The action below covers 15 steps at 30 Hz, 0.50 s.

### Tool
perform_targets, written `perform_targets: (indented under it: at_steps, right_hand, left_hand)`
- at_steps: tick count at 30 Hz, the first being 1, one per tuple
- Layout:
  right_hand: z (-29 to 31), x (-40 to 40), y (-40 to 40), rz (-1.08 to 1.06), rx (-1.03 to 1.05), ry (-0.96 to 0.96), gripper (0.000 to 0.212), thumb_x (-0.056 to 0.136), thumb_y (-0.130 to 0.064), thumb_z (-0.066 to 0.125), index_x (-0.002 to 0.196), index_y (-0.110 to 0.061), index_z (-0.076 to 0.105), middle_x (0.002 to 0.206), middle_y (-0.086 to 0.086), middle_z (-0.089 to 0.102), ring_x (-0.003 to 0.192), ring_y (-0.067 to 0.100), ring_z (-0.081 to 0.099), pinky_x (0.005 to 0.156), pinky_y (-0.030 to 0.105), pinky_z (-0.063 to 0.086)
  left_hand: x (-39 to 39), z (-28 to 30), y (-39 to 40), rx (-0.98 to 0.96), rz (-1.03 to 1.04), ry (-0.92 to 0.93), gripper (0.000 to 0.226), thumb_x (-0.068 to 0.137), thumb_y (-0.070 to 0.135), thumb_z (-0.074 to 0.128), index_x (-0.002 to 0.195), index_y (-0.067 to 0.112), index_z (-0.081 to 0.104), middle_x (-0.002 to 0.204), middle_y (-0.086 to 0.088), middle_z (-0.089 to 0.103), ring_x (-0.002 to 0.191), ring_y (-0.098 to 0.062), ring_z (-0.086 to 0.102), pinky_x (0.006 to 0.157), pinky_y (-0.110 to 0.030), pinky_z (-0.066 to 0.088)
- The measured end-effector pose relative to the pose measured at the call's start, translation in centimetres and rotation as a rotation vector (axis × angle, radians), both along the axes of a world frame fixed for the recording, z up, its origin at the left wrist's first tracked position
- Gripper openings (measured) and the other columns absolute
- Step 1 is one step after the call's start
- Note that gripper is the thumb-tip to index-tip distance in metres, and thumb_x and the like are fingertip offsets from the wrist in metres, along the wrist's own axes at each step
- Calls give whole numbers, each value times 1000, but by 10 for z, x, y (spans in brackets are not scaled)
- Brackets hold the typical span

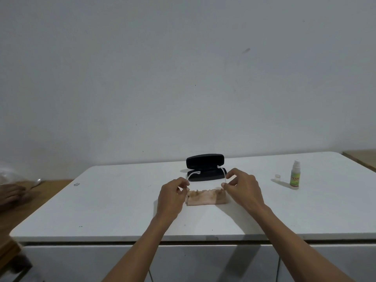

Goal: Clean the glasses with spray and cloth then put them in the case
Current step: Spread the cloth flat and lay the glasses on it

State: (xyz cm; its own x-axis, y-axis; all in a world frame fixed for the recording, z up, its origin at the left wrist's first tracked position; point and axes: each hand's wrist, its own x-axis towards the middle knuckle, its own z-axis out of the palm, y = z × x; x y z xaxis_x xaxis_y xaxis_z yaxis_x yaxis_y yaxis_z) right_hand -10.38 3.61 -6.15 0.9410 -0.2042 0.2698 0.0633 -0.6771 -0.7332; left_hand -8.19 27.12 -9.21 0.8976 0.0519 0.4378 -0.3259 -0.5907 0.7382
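My left hand (173,192) and right hand (243,185) pinch the clear-framed glasses (205,176) by their temples, just above the beige folded cloth (205,197) on the white desk (114,204), before the open black case (205,166).

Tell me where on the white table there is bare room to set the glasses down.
Bare patches on the table: the wide left stretch, left of the left hand, and the gap between the right hand and the small cap. Crowded: the middle, around cloth and case.
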Motion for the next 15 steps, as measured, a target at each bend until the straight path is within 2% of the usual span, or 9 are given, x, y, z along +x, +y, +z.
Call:
perform_targets:
  at_steps: [2, 4, 6, 8, 11, 13, 15]
  right_hand:
    - [-1, 0, 0, 5, -5, -15, 10, 82, -30, 74, 87, -34, 66, 71, -13, 73, 78, 11, 66, 59, 24, 41]
    - [0, 1, -1, 6, -11, -20, 8, 84, -30, 74, 81, -34, 68, 69, -14, 72, 78, 12, 68, 59, 24, 41]
    - [0, 2, -2, 8, -14, -23, 10, 84, -30, 75, 78, -33, 69, 69, -14, 72, 76, 11, 68, 59, 24, 42]
    - [0, 2, -3, 14, -28, -32, 14, 84, -29, 76, 75, -34, 67, 72, -13, 73, 77, 12, 70, 62, 26, 46]
    - [0, 4, -2, 34, -32, -40, 12, 85, -26, 76, 77, -32, 69, 73, -13, 73, 77, 11, 69, 62, 26, 46]
    - [3, 6, -1, 54, -54, -39, 6, 86, -25, 74, 82, -28, 72, 75, -12, 74, 77, 12, 68, 61, 25, 44]
    - [6, 6, 1, 93, -115, -16, 5, 88, -23, 72, 86, -27, 73, 75, -11, 75, 76, 13, 66, 61, 25, 45]
  left_hand:
    - [0, 1, 0, 18, -11, -7, 28, 88, 8, 71, 93, 35, 77, 84, 12, 73, 73, -11, 64, 73, -39, 56]
    - [1, 4, 1, 143, -23, -27, 27, 92, 15, 69, 108, 34, 78, 89, 10, 71, 82, -13, 63, 76, -38, 54]
    - [0, 6, 1, 311, -49, -44, 29, 96, 20, 64, 118, 37, 74, 90, 8, 61, 83, -11, 56, 70, -29, 47]
    - [1, 4, 2, 385, -109, -17, 31, 101, 21, 58, 125, 36, 69, 89, 6, 53, 80, -9, 50, 64, -21, 36]
    - [3, -3, 3, 491, -196, -21, 35, 105, 18, 50, 137, 29, 62, 93, 3, 48, 85, -12, 50, 67, -15, 34]
    - [6, -6, 4, 476, -209, -1, 32, 105, 17, 50, 134, 21, 65, 93, 0, 49, 86, -15, 51, 66, -13, 37]
    - [7, -5, 6, 356, -191, 44, 24, 103, 17, 55, 121, 17, 71, 92, -3, 54, 82, -18, 57, 67, -16, 42]
